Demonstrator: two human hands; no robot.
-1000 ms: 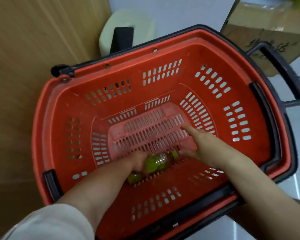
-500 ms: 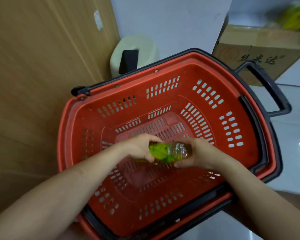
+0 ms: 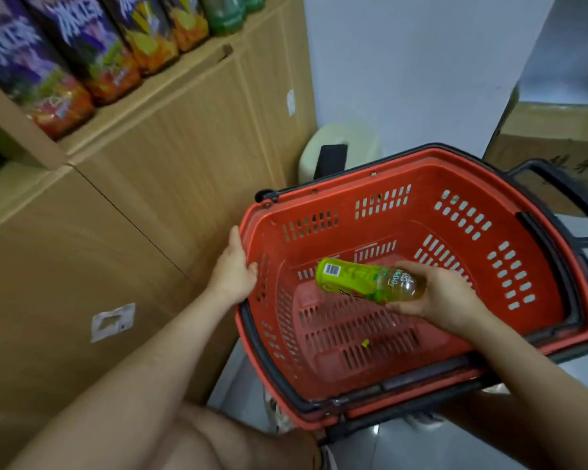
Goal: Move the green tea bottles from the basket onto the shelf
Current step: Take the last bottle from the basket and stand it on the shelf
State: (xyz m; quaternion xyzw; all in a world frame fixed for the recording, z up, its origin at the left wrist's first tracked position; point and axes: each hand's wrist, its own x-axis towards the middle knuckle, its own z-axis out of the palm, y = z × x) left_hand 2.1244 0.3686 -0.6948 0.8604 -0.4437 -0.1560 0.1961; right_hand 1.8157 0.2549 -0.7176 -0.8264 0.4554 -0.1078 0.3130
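The green tea bottle point(image 3: 364, 279), level with its label end leftward, is gripped by the right hand point(image 3: 445, 296) fingers point(image 3: 408, 266), the red basket point(image 3: 404, 164) rim by the left hand point(image 3: 233, 266).

Soft, even indoor light filled the view; shadows were weak. The wide lens bowed the basket point(image 3: 418, 171) rim and cabinet point(image 3: 65, 266) edges. Juice bottles point(image 3: 58, 79) at top left were blurred; pale glare lay on the floor point(image 3: 421, 446)

- The left hand point(image 3: 233, 271) clasps the rim of the basket point(image 3: 421, 198), thumb hooked inside the wall and fingers down the outside, with the bare forearm stretched straight behind.
- The right hand point(image 3: 445, 296) curls round one end of the green tea bottle point(image 3: 357, 278), which juts sideways from the grip toward the left hand.
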